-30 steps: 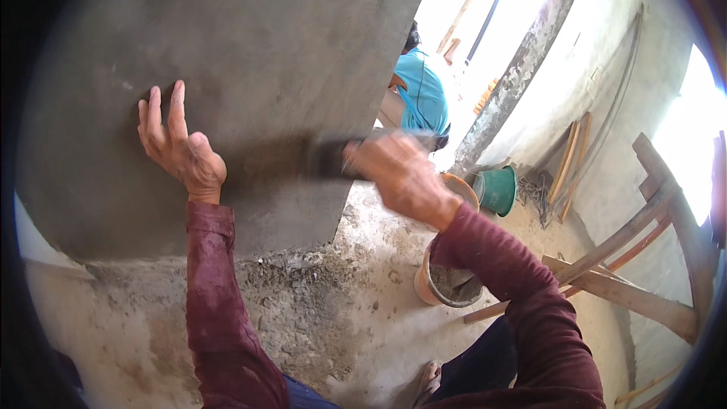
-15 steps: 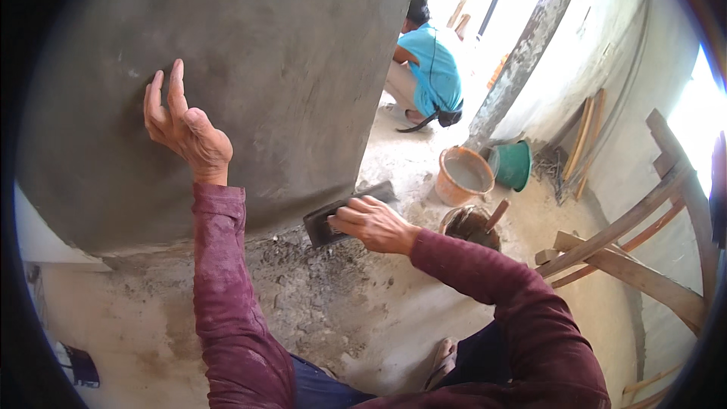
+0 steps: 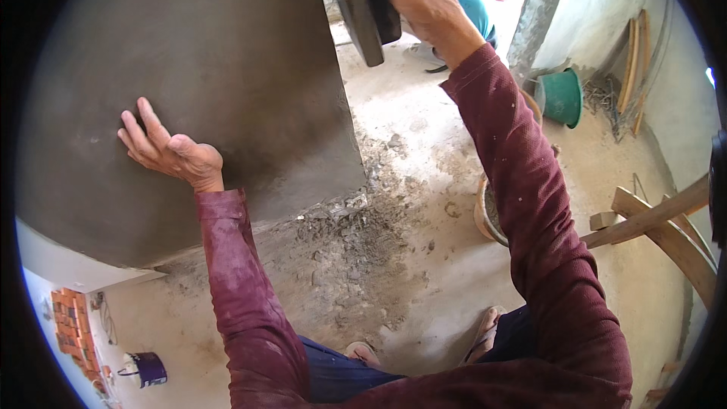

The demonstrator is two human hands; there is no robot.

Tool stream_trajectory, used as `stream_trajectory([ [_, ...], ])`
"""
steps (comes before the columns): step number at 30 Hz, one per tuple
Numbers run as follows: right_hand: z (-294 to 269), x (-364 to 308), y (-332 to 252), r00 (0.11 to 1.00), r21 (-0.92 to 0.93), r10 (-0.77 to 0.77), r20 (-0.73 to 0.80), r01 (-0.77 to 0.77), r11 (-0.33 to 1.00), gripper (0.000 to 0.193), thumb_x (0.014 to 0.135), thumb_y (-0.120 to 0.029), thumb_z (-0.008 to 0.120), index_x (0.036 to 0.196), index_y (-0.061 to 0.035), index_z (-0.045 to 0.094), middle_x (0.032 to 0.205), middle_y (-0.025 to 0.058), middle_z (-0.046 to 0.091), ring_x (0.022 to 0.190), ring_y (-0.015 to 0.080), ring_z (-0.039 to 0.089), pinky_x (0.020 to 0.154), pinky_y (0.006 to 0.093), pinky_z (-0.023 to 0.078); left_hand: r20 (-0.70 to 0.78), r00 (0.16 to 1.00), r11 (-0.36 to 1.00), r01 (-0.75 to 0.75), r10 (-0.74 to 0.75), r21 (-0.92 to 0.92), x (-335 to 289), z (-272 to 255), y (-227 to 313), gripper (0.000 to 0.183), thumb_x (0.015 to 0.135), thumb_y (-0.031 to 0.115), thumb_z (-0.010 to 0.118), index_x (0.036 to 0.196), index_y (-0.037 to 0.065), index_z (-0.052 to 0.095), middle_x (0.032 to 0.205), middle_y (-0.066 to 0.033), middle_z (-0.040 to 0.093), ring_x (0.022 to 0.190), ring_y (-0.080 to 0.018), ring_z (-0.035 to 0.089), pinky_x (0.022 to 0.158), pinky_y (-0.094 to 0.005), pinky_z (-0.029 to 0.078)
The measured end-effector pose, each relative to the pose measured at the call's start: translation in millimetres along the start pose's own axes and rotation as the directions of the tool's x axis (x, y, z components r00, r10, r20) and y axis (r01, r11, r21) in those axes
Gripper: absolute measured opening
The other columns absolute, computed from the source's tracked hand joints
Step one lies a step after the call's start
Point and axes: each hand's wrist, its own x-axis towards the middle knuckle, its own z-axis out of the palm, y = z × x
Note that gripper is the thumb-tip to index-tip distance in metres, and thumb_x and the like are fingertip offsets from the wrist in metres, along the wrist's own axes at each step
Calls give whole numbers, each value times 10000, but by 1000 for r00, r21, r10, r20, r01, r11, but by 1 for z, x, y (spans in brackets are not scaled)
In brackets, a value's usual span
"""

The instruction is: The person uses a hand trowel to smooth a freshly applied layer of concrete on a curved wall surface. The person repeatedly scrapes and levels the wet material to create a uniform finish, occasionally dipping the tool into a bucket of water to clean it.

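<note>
Up high, a float (image 3: 354, 15) is gripped by the right hand (image 3: 424, 0), left hand (image 3: 170, 150) spread by the wall (image 3: 227, 68), orange bucket (image 3: 482, 217) partly hidden!

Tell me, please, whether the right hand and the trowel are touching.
Touching: the head view shows the right hand gripping the trowel near the picture's upper edge.

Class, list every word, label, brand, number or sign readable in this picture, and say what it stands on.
No text can be read.
Plastered wall, float in the right hand, green bucket: no lettering visible.
Small dark bucket, lower left: any marking is too small to make out.
</note>
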Motion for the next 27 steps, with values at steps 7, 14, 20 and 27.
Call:
stream_trajectory([
  [7, 53, -102, 88, 986, -70, 64, -152, -76, 995, 547, 927, -283, 686, 1397, -16, 603, 1290, 243, 680, 1176, 294, 665, 1028, 419, 501, -39, 974, 974, -221, 223, 46, 0, 1, -8, 699, 1116, 375, 30, 1455, -30, 489, 1520, -174, 457, 1478, -325, 326, 1255, -516, 223],
  [14, 94, -315, 189, 763, -154, 645, 44, -632, 759, 595, 991, -276, 622, 1499, 0, 482, 1409, 276, 585, 1299, 364, 585, 1127, 491, 434, -46, 953, 954, -297, 299, 42, 8, 10, -5, 720, 1111, 367, 36, 1425, -88, 497, 1487, -211, 490, 1476, -345, 333, 1250, -534, 243],
  [20, 45, -210, 45, 964, -552, -62, -258, -95, 828, 617, 802, -35, 803, 1385, -14, 599, 1217, 196, 660, 1063, 325, 658, 940, 427, 539, -39, 985, 984, -169, 171, 50, 5, 1, -6, 771, 1105, 436, 22, 1413, -25, 558, 1554, -197, 408, 1481, -380, 310, 1249, -535, 220],
  [27, 26, -28, -71, 820, -901, -490, 296, 410, 143, 536, 1016, -172, 636, 1493, 15, 480, 1271, 63, 644, 1093, 142, 603, 939, 290, 501, -52, 996, 997, -77, 76, -19, 1, 2, -7, 811, 1092, 499, 7, 1421, 33, 583, 1562, -137, 426, 1487, -367, 292, 1249, -519, 174],
])
